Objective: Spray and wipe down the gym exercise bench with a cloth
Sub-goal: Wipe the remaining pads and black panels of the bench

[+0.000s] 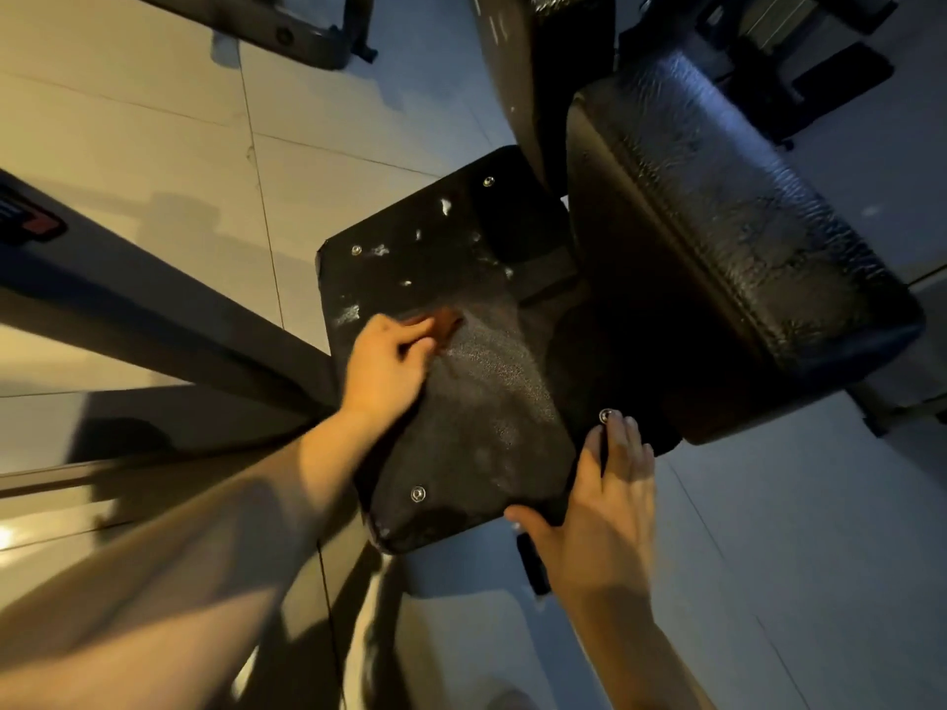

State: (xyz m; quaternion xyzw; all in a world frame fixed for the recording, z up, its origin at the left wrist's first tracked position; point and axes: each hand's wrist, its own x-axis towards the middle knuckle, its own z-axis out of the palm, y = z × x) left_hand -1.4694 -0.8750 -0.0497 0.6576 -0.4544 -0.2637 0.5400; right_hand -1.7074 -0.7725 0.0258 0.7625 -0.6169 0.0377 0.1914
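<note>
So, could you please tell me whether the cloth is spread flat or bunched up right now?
Bunched up: only a small brown wad of cloth shows, pinched under the left hand on the black panel.

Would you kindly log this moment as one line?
step: wiping | left hand: cloth on seat pad | right hand: braces pad edge | back pad: untouched

Pale tiled floor [153, 146], dark machine frame bar [153, 320] at left w/ red label [38, 225], another frame [287, 28] at top.
</note>
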